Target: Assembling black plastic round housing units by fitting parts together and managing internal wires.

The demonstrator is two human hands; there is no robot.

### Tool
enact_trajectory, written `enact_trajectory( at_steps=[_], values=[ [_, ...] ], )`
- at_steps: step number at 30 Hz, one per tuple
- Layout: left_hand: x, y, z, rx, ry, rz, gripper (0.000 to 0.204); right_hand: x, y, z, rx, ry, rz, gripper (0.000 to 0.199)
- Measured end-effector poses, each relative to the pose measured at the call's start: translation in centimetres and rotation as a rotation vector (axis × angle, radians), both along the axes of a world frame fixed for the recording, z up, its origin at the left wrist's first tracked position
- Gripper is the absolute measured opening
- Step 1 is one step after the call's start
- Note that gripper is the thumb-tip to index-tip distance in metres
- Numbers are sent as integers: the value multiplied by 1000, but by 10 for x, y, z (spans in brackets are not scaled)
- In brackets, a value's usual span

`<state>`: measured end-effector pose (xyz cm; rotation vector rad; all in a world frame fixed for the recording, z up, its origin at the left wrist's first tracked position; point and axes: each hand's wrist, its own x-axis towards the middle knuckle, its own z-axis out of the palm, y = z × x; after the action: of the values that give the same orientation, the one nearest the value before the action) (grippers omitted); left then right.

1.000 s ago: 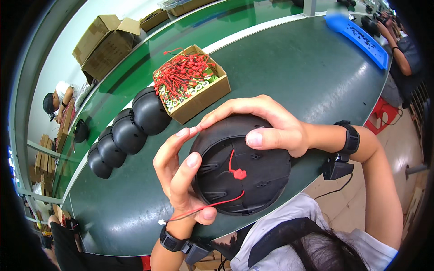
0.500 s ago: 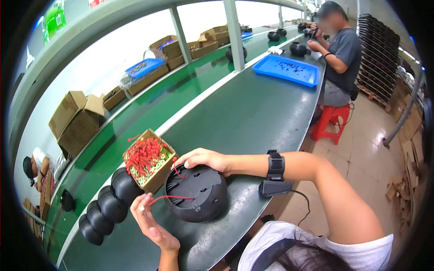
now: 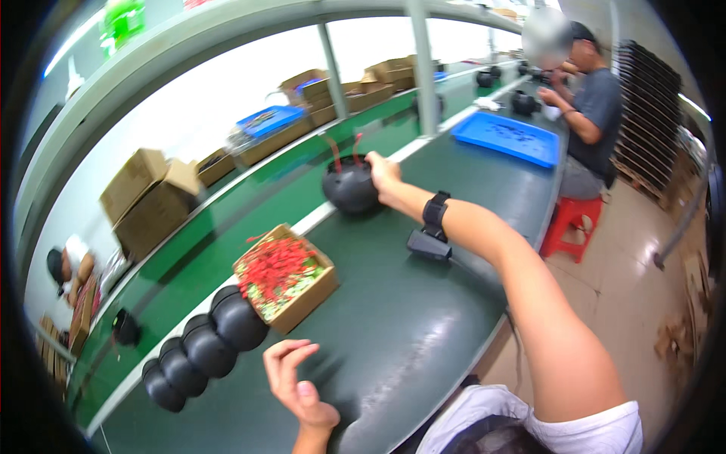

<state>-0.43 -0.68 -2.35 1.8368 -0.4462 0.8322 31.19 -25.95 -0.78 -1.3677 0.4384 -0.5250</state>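
Observation:
My right hand (image 3: pixel 384 175) grips the rim of a round black plastic housing (image 3: pixel 352 189) and holds it out at the belt side of the bench. Two red wires (image 3: pixel 358 144) stick up from the housing's top. Below, over the near bench, my left hand (image 3: pixel 299 382) is empty, its fingers apart and curved. Between the two hands stands a small cardboard box (image 3: pixel 311 300) filled with red-wired parts (image 3: pixel 278 265). Against that box leans a row of several nested black domes (image 3: pixel 208 349).
A green conveyor belt (image 3: pixel 178 270) runs along the dark bench (image 3: pixel 393 318), with cardboard boxes (image 3: pixel 155 204) beyond it. Farther along the bench lies a blue tray (image 3: pixel 484 136) of small black pieces. A co-worker (image 3: pixel 590 113) sits beside it on a red stool (image 3: pixel 572 227).
My right hand has carried the black housing away from me, from the near bench toward the belt. My left hand has come away from the red wire and is now empty.

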Motion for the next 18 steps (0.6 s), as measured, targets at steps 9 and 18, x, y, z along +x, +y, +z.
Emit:
enact_trajectory(
  at_steps=[9,18],
  values=[
    [-4,6,-5,41,57,-81,48,99,102,-27,-11,-128,47,40],
    [3,3,-6,44,142,-197,37,178,86,-33,-556,-80,94,78]
  ],
)
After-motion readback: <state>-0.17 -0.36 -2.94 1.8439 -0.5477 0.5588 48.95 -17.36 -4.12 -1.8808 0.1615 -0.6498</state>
